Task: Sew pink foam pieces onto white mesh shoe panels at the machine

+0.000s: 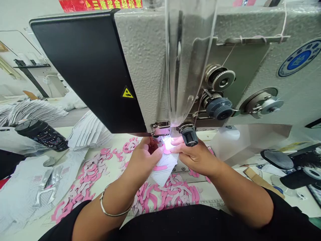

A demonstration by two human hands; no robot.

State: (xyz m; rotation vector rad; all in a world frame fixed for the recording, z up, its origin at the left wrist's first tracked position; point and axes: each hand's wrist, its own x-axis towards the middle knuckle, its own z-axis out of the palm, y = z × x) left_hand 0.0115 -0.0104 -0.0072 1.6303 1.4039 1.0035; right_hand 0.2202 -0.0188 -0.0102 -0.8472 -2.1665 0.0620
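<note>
A white textured fabric piece [163, 174] with pink patches on it lies under the lit needle area of a sewing machine [140, 60]. From the left, my left hand [144, 155] pinches its edge, thumb pointing toward the needle. On the other side my right hand [194, 155] presses the fabric with its fingertips beside a pink patch [167, 149]. The machine's parts and the bright light hide some of the fingertips. Loose pink cut pieces [178, 192] are heaped just in front of the fabric.
More pink pieces [90, 170] spread across the table to the left. Stacked white fabric pieces [87, 130] and a black patterned tumbler [42, 134] stand farther left. On the right are a black-framed item [277, 160] and a cardboard strip [262, 180].
</note>
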